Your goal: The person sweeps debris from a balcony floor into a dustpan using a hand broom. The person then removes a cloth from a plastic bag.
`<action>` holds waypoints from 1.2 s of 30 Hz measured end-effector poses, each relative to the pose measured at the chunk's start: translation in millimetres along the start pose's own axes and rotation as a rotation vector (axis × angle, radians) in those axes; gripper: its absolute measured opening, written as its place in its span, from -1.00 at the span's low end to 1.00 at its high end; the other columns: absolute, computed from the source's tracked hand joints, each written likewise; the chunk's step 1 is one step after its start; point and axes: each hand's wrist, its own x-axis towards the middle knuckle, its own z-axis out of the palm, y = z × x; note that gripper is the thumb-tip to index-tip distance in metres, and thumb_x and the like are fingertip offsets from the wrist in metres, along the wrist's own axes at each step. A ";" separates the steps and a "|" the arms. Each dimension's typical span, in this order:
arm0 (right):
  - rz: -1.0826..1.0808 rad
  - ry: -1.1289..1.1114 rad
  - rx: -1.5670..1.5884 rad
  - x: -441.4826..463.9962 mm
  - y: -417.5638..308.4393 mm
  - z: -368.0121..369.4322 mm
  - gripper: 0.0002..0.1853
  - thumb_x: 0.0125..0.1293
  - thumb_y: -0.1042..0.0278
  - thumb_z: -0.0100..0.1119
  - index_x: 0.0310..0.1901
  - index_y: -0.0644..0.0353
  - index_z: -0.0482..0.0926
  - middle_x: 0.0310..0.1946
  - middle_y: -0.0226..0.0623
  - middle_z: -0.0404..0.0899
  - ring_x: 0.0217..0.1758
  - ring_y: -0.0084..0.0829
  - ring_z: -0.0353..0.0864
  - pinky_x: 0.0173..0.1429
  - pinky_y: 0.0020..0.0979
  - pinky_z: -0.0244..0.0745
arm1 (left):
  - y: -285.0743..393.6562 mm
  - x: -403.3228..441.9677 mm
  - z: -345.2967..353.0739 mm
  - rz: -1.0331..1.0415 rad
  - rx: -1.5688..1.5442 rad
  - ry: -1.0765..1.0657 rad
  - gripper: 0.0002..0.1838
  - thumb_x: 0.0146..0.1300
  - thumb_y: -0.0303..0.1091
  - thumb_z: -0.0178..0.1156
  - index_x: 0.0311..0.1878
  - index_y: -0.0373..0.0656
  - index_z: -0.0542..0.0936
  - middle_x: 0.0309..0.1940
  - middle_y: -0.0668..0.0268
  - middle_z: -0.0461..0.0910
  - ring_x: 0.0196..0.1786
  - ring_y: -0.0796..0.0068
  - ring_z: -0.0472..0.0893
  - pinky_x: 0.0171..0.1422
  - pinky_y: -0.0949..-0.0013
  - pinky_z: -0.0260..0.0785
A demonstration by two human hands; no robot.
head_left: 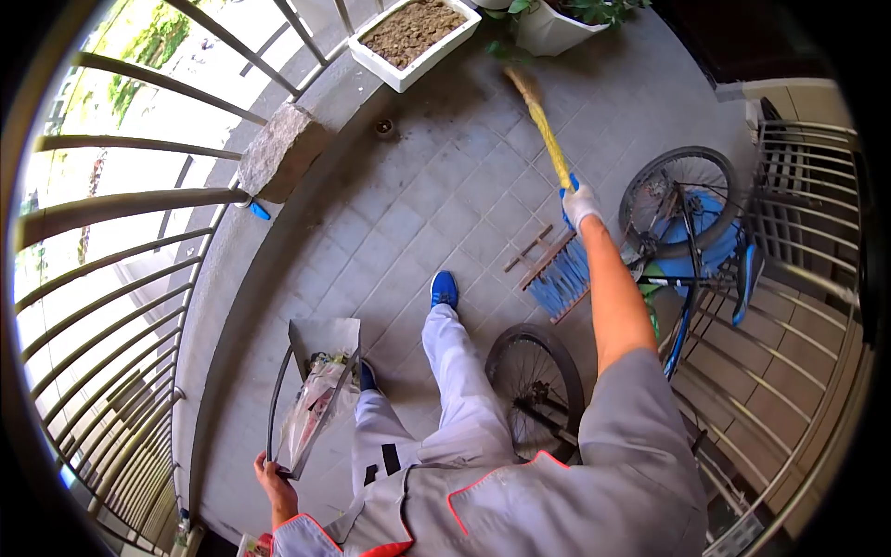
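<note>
My right hand (580, 201), in a pale glove, is closed round the blue-topped handle of a yellow brush (543, 125). The brush reaches away from me, its bristle end low over the tiles near a white plant pot (555, 33). At the lower left my bare left hand (275, 481) grips the handle end of a grey dustpan (325, 339). A clear plastic bag and mixed litter (320, 395) lie in the dustpan, which is beside my left foot.
A bicycle (691, 260) and a slatted wooden rack (557, 269) are on the right. Metal railings (139, 200) curve along the left, with a stone block (283, 153) on the ledge. A soil-filled planter (413, 42) stands at the top.
</note>
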 end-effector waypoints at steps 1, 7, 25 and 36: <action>0.075 -0.050 0.158 19.8 -24.9 -5.2 -0.74 0.40 0.21 0.07 0.07 -0.03 0.57 -0.55 -0.21 0.60 -0.61 -0.24 0.60 -0.53 -0.16 0.45 | 3.9 -7.6 14.9 -0.006 0.001 0.013 -0.56 0.10 -0.51 0.00 0.12 -0.20 0.42 -0.51 0.41 0.38 -0.56 0.58 0.37 -0.46 0.48 0.27; 0.183 -0.154 0.418 156.7 -132.9 11.3 -0.83 0.44 0.24 0.06 0.02 -0.09 0.51 -0.67 -0.44 0.34 -0.71 -0.51 0.33 -0.69 -0.33 0.21 | 25.3 -48.8 90.9 -0.063 -0.110 0.010 -0.54 0.11 -0.53 -0.01 0.15 -0.20 0.40 -0.52 0.35 0.42 -0.58 0.49 0.41 -0.47 0.43 0.34; -0.350 -0.431 -0.766 39.3 -101.5 -26.2 -0.55 0.50 0.25 -0.25 0.33 0.04 0.45 0.25 -0.13 0.55 0.28 -0.10 0.57 0.29 -0.07 0.50 | 3.3 -51.3 161.8 -0.153 -0.107 -0.230 -0.50 0.08 -0.50 -0.03 0.18 -0.24 0.37 -0.42 0.31 0.45 -0.54 0.47 0.47 -0.45 0.41 0.36; -0.250 -0.235 -0.663 -6.1 -95.1 -78.4 -0.56 0.36 0.14 0.08 0.27 -0.12 0.51 0.08 -0.11 0.65 0.14 -0.03 0.64 0.21 -0.09 0.55 | -8.5 -44.4 117.4 -0.050 -0.184 -0.199 -0.60 0.23 -0.45 0.04 0.17 -0.17 0.40 -0.49 0.42 0.39 -0.50 0.56 0.40 -0.40 0.45 0.34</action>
